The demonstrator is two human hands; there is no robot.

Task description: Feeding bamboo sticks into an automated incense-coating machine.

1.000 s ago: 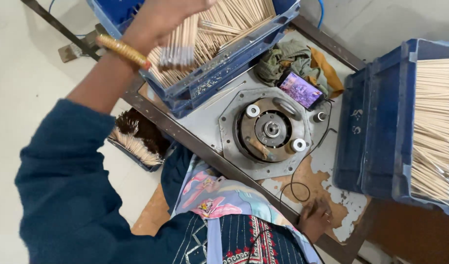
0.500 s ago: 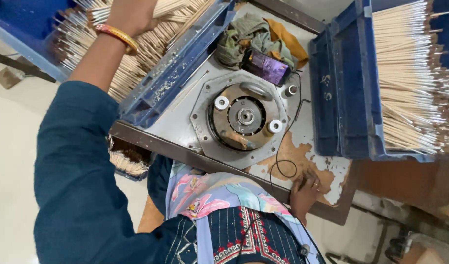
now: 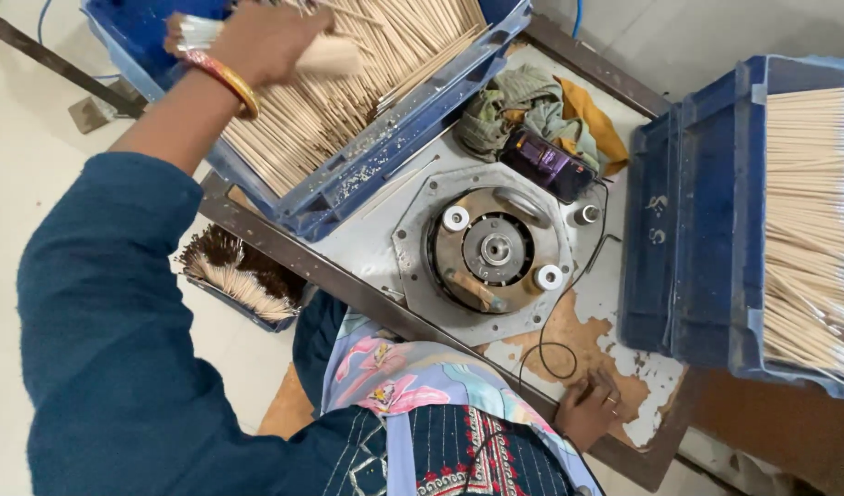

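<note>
I see the table [image 3: 615, 276] with a round metal plate [image 3: 481, 253] set at its middle. Behind it lie a phone [image 3: 549, 163] and crumpled cloths [image 3: 523, 106]. Left rear: a crate [image 3: 385, 156] of thin sticks [image 3: 348, 83]; my left hand [image 3: 261, 41] is in it. Right: a second crate [image 3: 697, 230] of sticks. My right hand [image 3: 589, 409] rests on the near table edge. A small tray [image 3: 238, 276] sits below, left.

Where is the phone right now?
The phone lies at the far side of the worktable, toward the right, resting against the pile of rags just beyond the round metal machine plate.
</note>
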